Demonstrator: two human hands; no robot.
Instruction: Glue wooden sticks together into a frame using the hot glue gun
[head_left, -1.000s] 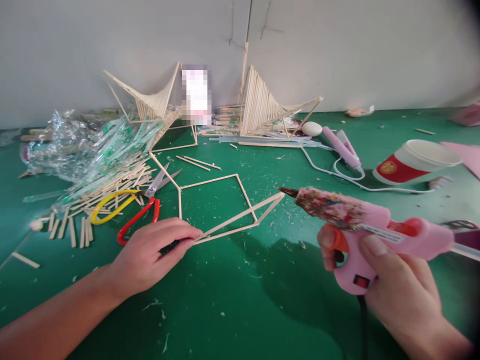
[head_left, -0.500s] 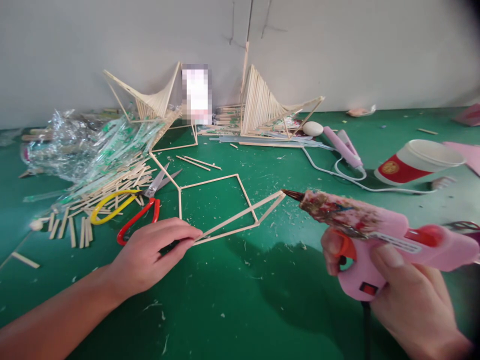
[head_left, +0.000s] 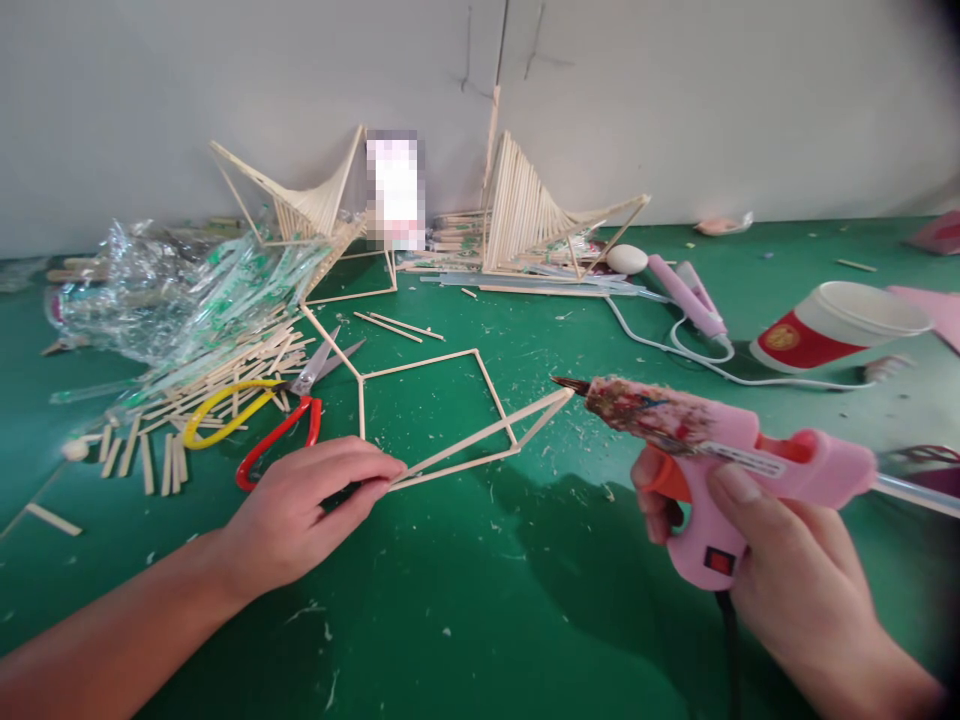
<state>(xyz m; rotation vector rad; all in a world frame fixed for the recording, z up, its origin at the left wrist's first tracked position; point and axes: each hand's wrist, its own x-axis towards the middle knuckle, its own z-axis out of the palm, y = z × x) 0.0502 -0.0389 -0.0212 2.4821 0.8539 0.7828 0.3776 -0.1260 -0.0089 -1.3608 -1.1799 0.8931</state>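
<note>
My left hand [head_left: 315, 510] is closed, pinching the near corner of a thin wooden stick frame [head_left: 420, 365], where a slanting stick [head_left: 487, 430] meets a bottom one. The slanting stick rises to the right and joins a short strut at a raised corner. My right hand [head_left: 780, 560] grips a pink hot glue gun [head_left: 720, 430], fingers round its orange trigger. Brown residue coats the gun's front, and a clear glue stick [head_left: 926, 492] juts from its back. Its dark nozzle is at the raised corner; whether they touch I cannot tell.
Scissors [head_left: 304, 385] with yellow and red handles lie left of the frame, by cut sticks [head_left: 161, 460] and crumpled plastic wrapping [head_left: 142, 290]. Two stick models [head_left: 517, 215] stand at the wall beside a blurred bright panel [head_left: 395, 190]. A paper cup [head_left: 832, 325] and white cable [head_left: 660, 345] are at right.
The glue gun has shifted left and tilted, its nozzle sliding across the raised corner. More of the glue stick shows behind it. My left hand keeps its hold.
</note>
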